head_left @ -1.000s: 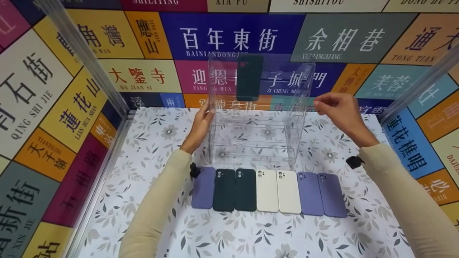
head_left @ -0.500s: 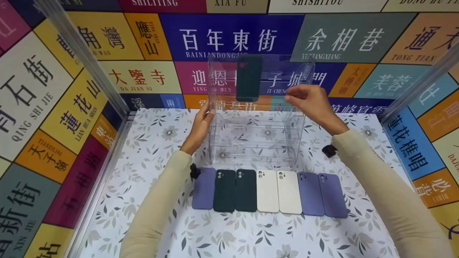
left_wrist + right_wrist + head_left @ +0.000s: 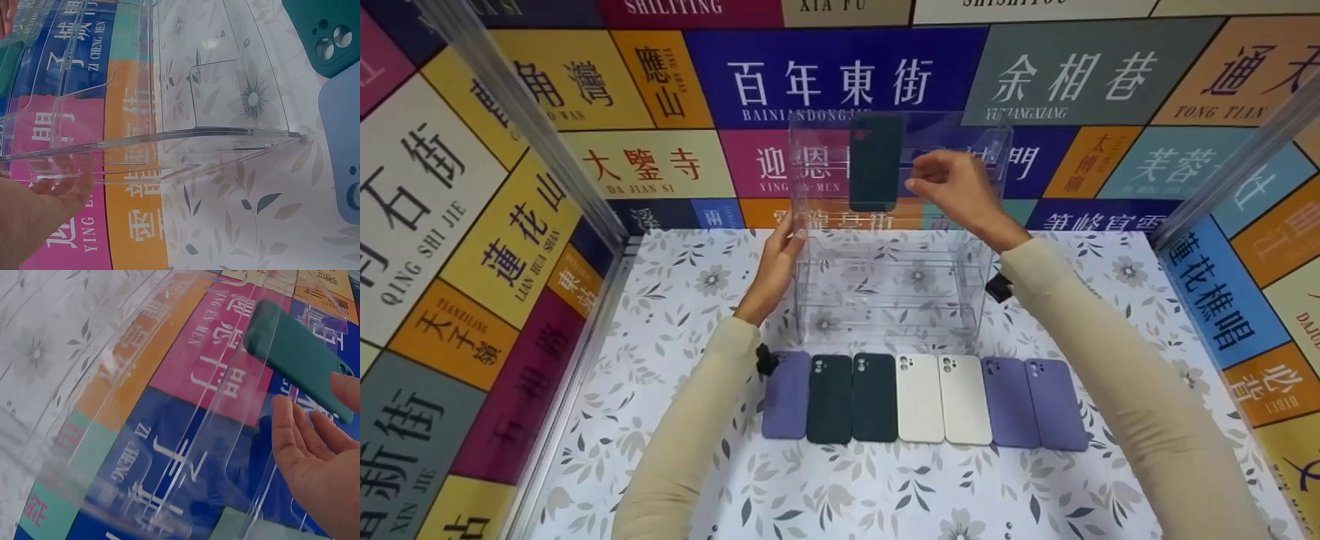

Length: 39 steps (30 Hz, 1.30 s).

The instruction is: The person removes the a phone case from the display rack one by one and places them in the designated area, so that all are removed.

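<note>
A clear plastic tiered rack (image 3: 889, 304) stands on the table, with a dark green phone case (image 3: 876, 161) upright in its top tier. My left hand (image 3: 771, 266) holds the rack's left side; in the left wrist view its fingers (image 3: 76, 185) lie against the clear side panel. My right hand (image 3: 956, 187) hovers just right of the green case, fingers loosely bent, holding nothing. The right wrist view shows a gap between its fingertips and the case (image 3: 301, 360). A row of flat phone cases lies before the rack: purple (image 3: 786, 397), dark green (image 3: 830, 401), cream (image 3: 921, 401) and more purple (image 3: 1054, 405).
The table has a white floral cover (image 3: 810, 487). Behind it and on both sides are walls of colourful street-name panels (image 3: 840, 75). Metal posts (image 3: 547, 135) rise at the back corners.
My right hand has moved left, from beyond the rack's right side to beside the upright green case. My left hand keeps its place on the rack.
</note>
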{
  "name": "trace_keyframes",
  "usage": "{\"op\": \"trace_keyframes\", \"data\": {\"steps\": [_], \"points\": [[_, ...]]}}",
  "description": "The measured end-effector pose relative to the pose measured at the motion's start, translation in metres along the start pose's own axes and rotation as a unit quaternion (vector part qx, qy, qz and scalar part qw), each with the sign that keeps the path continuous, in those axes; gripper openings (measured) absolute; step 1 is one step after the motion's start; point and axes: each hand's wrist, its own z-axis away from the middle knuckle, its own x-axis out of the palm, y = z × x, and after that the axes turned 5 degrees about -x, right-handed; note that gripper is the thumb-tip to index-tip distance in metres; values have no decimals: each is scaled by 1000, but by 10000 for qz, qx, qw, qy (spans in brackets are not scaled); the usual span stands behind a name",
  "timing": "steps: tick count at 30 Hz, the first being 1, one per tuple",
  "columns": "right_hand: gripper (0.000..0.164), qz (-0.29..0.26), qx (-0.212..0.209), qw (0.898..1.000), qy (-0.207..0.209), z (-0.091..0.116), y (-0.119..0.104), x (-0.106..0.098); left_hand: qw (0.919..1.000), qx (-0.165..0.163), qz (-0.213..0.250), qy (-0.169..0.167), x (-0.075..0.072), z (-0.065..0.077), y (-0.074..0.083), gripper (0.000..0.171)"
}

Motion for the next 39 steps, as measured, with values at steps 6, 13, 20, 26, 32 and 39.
{"op": "trace_keyframes", "data": {"steps": [6, 13, 20, 26, 32, 39], "points": [[50, -67, 122, 9996, -230, -8, -6, 14, 10000, 21, 9, -12, 0, 0, 0, 62], [51, -90, 226, 9997, -36, -12, -10, 23, 10000, 5, -2, -11, 0, 0, 0, 63], [33, -218, -28, 9990, 400, -12, -6, 30, 10000, 49, -63, -13, 0, 0, -1, 64], [20, -257, -363, 9974, 567, -8, -5, 31, 10000, 40, -8, 53, -1, -1, -2, 63], [18, -575, -479, 9923, 991, -1, -3, 20, 10000, 42, 29, 14, 0, 0, -3, 64], [14, -874, -621, 9871, 1192, 15, 1, -1, 9999, 123, -4, -24, -1, 0, -2, 63]]}}
